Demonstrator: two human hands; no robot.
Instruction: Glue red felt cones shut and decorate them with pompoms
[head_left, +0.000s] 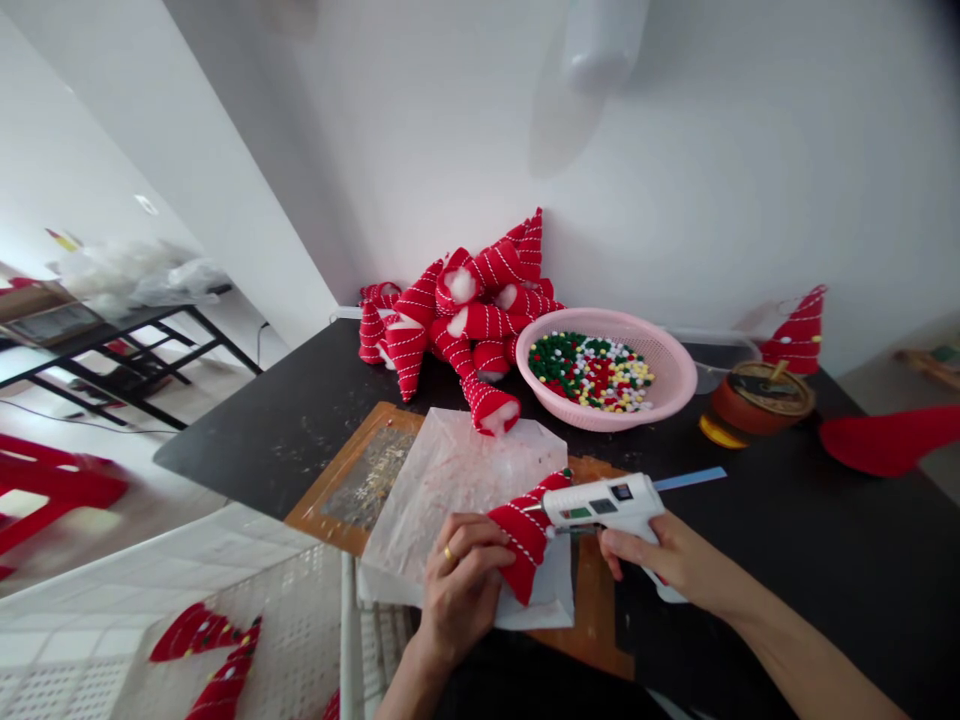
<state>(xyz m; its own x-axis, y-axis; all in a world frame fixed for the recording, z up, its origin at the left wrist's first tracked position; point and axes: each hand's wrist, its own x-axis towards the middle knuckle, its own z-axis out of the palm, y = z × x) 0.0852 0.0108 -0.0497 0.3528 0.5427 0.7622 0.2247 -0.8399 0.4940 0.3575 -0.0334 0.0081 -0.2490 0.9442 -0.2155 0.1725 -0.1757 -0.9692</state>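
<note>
My left hand (466, 580), with a gold ring on one finger, is closed on a red felt cone hat (525, 540) with white stitched stripes. A dark green pompom sits at the hat's tip, and a pale one shows on its side. In my right hand (667, 555) is a white glue gun (604, 505), a finger at its trigger. The gun's nozzle meets or hovers just over the hat's striped surface; I cannot tell which. Beneath the hat lies a white sheet (442, 470) strewn with bits, on top of a brown-framed board (397, 418).
Behind, stuffed red striped cones (487, 320) are heaped against the wall. A pink basket (679, 385) holds many small coloured pompoms (592, 370). Right of it stand a brown round container (761, 400) and a decorated red cone (799, 335). A white crate (300, 600) at lower left holds decorated cones.
</note>
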